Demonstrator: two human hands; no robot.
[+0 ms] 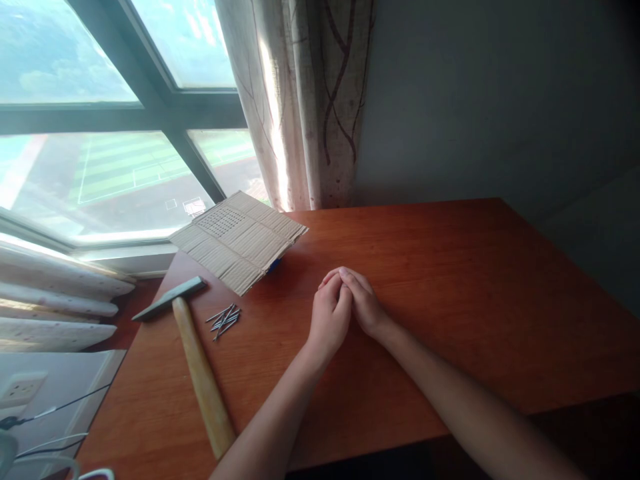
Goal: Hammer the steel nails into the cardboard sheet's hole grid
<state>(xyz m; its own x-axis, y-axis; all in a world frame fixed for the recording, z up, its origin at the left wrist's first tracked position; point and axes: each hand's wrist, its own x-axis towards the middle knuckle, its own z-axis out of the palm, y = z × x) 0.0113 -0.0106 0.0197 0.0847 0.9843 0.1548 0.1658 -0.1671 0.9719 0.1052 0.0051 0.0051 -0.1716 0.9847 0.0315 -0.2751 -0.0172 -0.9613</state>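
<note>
Clasped together above the middle of the table, my left hand (330, 313) and my right hand (367, 307) are closed against each other. Their fingers are folded, and no object shows in or between them; the insides of the palms are hidden. To the left lies a small pile of several nails (225, 320), nearest to my left hand. Farther left rests a hammer (200, 373) with a wooden handle and a grey metal head; my left forearm overlaps the handle's lower end. Behind the nails is a corrugated cardboard piece (245, 233) with a patch of dark holes or marks, tilted and raised off the tabletop.
The reddish-brown wooden table (450, 287) stands against a grey wall. A bit of something blue (275, 265) shows under the cardboard. A window (125, 160) and a patterned curtain (300, 100) are behind. At lower left are a wall socket (23, 390) and cables (55, 443).
</note>
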